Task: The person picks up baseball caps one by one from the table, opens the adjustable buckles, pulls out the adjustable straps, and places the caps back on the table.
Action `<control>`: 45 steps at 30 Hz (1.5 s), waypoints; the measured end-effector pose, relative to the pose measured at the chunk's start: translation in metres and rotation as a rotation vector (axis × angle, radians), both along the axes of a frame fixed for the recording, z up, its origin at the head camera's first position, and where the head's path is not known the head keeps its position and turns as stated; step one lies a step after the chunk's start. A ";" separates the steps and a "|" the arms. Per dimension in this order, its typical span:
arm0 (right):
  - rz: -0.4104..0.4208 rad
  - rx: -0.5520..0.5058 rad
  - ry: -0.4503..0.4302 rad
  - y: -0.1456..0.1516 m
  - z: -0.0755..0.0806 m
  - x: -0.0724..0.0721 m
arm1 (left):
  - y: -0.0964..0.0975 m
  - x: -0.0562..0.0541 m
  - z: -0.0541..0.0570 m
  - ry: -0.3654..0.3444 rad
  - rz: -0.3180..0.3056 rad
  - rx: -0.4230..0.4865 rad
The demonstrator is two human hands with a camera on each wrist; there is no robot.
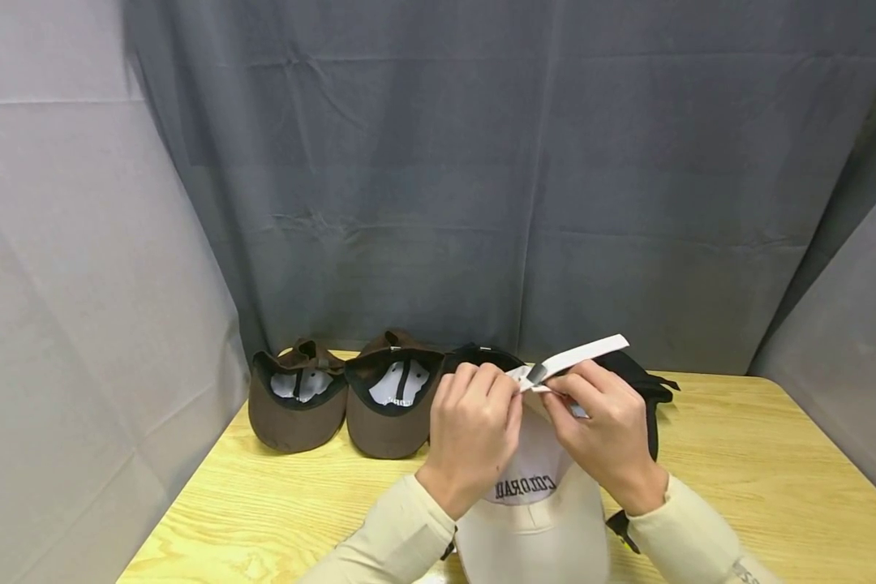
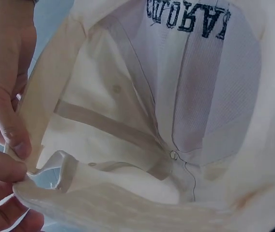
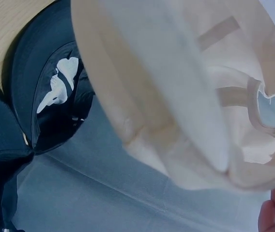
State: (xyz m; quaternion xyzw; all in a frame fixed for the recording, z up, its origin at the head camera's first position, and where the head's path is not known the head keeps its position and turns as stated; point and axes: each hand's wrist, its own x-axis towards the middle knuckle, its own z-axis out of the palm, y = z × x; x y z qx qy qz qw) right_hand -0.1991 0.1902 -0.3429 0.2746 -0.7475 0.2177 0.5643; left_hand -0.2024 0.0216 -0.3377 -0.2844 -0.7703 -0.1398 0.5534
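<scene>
A cream baseball cap (image 1: 540, 543) is held up in front of the person, its inside showing and its brim toward the bottom of the head view. Dark lettering shows on the pale lining. My left hand (image 1: 474, 430) pinches the back edge of the cap beside a metal buckle (image 1: 536, 374). Opposite it, my right hand (image 1: 609, 430) pinches the band by the adjusting strap (image 1: 584, 354), whose white free end sticks up to the right. In the left wrist view, the cap's inside (image 2: 108, 92) fills most of the picture, with fingers on its edge at left.
Two brown caps (image 1: 295, 418) stand side by side on the wooden table (image 1: 745, 470) at left. Behind the hands are a partly hidden black cap (image 1: 482, 354) and another dark cap (image 1: 631, 377). A grey curtain (image 1: 409, 162) closes off the back.
</scene>
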 end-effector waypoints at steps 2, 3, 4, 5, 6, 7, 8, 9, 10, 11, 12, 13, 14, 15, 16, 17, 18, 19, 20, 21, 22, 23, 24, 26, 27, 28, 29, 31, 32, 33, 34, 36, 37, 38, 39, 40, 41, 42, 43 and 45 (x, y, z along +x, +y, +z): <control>0.000 -0.004 -0.002 0.000 0.000 0.000 | -0.001 0.000 0.000 0.005 0.002 -0.002; 0.000 -0.006 -0.002 0.000 0.000 0.000 | -0.001 0.000 0.000 0.007 0.004 -0.003; -0.001 -0.008 -0.003 0.000 0.000 0.000 | -0.001 0.000 0.000 0.008 0.005 -0.003; -0.001 -0.009 -0.005 0.000 0.000 0.000 | -0.002 0.000 0.000 0.010 0.006 -0.004; -0.002 -0.009 -0.006 0.000 0.000 0.000 | -0.002 0.000 0.000 0.009 0.008 -0.004; -0.003 -0.009 -0.006 0.000 0.000 0.000 | -0.003 0.000 -0.001 0.008 0.010 -0.004; -0.006 -0.008 -0.004 0.000 -0.001 0.000 | -0.003 0.000 -0.001 0.006 0.010 -0.004; -0.007 -0.006 -0.001 -0.001 -0.001 0.000 | -0.003 0.000 -0.002 0.002 0.010 -0.004; -0.010 -0.004 0.001 -0.001 -0.001 0.000 | -0.003 0.001 -0.002 -0.002 0.011 -0.003; -0.011 -0.002 0.003 -0.001 -0.002 0.000 | -0.004 0.001 -0.003 -0.007 0.009 -0.002; -0.010 -0.003 0.006 0.000 -0.002 0.000 | -0.004 0.001 -0.004 -0.013 0.008 0.000; -0.011 -0.002 0.006 0.000 -0.002 0.000 | -0.004 0.001 -0.004 -0.017 0.008 0.002; -0.009 -0.002 0.006 0.000 -0.002 0.000 | -0.004 0.001 -0.004 -0.022 0.006 0.005; -0.008 -0.003 0.005 0.000 -0.003 0.000 | -0.004 0.001 -0.004 -0.025 0.006 0.006; -0.006 -0.004 0.004 0.000 -0.003 0.000 | -0.003 0.001 -0.004 -0.026 0.006 0.006; -0.003 -0.006 0.004 0.000 -0.003 0.000 | -0.002 0.001 -0.003 -0.026 0.006 0.007; -0.001 -0.005 0.003 0.000 -0.002 0.000 | -0.001 0.001 -0.002 -0.024 0.007 0.006; -0.003 -0.002 0.004 0.000 -0.003 0.000 | 0.000 0.001 -0.001 -0.022 0.008 0.005; -0.004 0.000 0.007 0.000 -0.003 0.001 | 0.000 0.001 -0.001 -0.019 0.008 0.003; -0.004 0.002 0.010 0.000 -0.003 0.001 | 0.001 0.002 0.000 -0.015 0.009 0.000; -0.006 0.003 0.013 0.000 -0.003 0.001 | 0.002 0.002 0.000 -0.012 0.009 -0.001; -0.007 0.005 0.016 0.000 -0.003 0.001 | 0.002 0.002 0.000 -0.012 0.009 -0.003; -0.004 0.005 0.018 0.000 -0.003 0.002 | 0.002 0.002 0.000 -0.011 0.009 -0.004; 0.006 0.003 0.022 -0.001 -0.004 0.002 | 0.002 0.003 -0.001 -0.010 0.008 -0.005; 0.011 0.001 0.023 -0.001 -0.004 0.002 | 0.002 0.003 -0.001 -0.010 0.009 -0.006; 0.015 0.002 0.022 -0.001 -0.004 0.002 | 0.002 0.003 -0.001 -0.007 0.010 -0.006; 0.018 0.001 0.022 -0.001 -0.004 0.002 | 0.002 0.003 -0.001 -0.004 0.010 -0.005; 0.024 -0.001 0.025 -0.001 -0.004 0.002 | 0.002 0.003 -0.001 0.005 0.013 -0.004; 0.024 -0.002 0.027 -0.001 -0.004 0.002 | 0.001 0.003 -0.002 0.009 0.015 -0.004; 0.022 -0.003 0.028 -0.002 -0.005 0.002 | 0.001 0.003 -0.002 0.013 0.017 -0.004; 0.019 -0.004 0.028 -0.002 -0.005 0.002 | 0.001 0.004 -0.002 0.014 0.017 -0.004; 0.008 -0.008 0.029 -0.001 -0.005 0.002 | 0.000 0.004 -0.003 0.016 0.019 -0.006; 0.004 -0.011 0.027 -0.001 -0.005 0.002 | 0.000 0.004 -0.003 0.017 0.020 -0.008; -0.001 -0.012 0.026 0.000 -0.005 0.002 | 0.000 0.004 -0.004 0.017 0.021 -0.009; -0.008 -0.012 0.025 0.001 -0.004 0.002 | -0.001 0.003 -0.004 0.016 0.021 -0.009; -0.012 -0.013 0.023 0.001 -0.004 0.002 | -0.001 0.003 -0.005 0.014 0.020 -0.008; -0.014 -0.014 0.021 0.002 -0.004 0.002 | -0.001 0.003 -0.005 0.014 0.020 -0.007; -0.011 -0.014 0.019 0.002 -0.004 0.002 | -0.002 0.003 -0.006 0.012 0.018 -0.005; -0.010 -0.014 0.020 0.002 -0.004 0.002 | -0.002 0.003 -0.006 0.011 0.017 -0.002; -0.011 -0.014 0.018 0.002 -0.005 0.002 | -0.001 0.003 -0.006 0.007 0.013 0.002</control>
